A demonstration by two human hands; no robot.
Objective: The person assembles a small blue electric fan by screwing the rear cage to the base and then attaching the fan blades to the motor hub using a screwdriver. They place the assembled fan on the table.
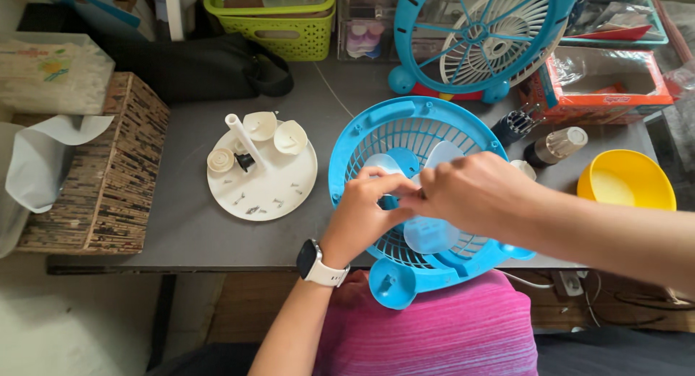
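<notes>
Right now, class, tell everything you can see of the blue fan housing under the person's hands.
The blue fan housing looks like glossy plastic: a round grille of thin ribs, with a knob-like foot at its near end. It lies flat on the grey table, overhanging the near edge. Pale translucent blades sit inside. The left hand and right hand meet over its hub.

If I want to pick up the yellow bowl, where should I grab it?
Probably by the rim of the yellow bowl, coming from above on its right side. It sits upright and open on the table's right edge, so the thin rim is easy to pinch. A bottle stands close on its left, and the right hand is there too.
</notes>
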